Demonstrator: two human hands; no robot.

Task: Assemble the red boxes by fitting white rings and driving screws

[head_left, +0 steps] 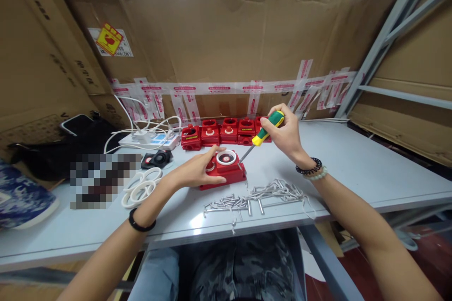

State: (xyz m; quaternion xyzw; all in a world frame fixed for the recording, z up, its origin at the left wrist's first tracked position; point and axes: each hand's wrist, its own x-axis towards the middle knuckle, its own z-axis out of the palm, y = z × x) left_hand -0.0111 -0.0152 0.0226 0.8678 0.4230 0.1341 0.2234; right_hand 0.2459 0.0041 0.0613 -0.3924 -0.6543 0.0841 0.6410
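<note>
At the left end of the table surface lies a blue-and-white patterned item, with a black bag behind it toward the back left corner. Rightward, loose white rings overlap one another, just in front of a round black part; a power strip with white cables sits near the back edge. The left hand is partly open, thumb and forefinger spread, steadying a red housing by its left side. This housing rests mid-surface, topped by a white ring around a dark disc, while a row of red housings stands behind along the back edge. Small screws are heaped near the front edge, with a pile of longer metal pieces to their right. The right hand, fingers closed around a green-and-yellow screwdriver, slants its tip down to the housing's right side.
</note>
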